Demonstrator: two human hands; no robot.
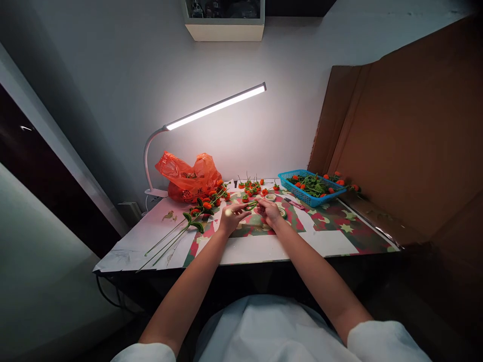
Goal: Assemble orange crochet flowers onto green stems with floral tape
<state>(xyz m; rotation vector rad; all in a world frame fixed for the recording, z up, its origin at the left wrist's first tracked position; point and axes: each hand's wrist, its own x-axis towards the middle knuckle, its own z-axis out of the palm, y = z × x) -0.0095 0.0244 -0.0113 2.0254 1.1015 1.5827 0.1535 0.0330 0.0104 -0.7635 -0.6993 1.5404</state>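
My left hand (233,217) and my right hand (269,211) are close together above the middle of the table. Between their fingertips they pinch a slim green leaf-like piece (250,205); its exact shape is too small to make out. Just beyond my hands lie several short-stemmed orange flowers (253,190). A roll of tape (270,197) lies behind my right hand, and another tape roll (283,212) is partly hidden beside it. To the left of my left hand rest long-stemmed orange flowers (207,205) with green leaves, their stems pointing toward the table's near left edge.
An orange plastic bag (188,176) stands at the back left beside a lit desk lamp (217,106). A blue basket (313,200) with green stems and orange flowers sits at the back right. Near it lies a pink cutter (294,203). Large cardboard (407,125) borders the right side.
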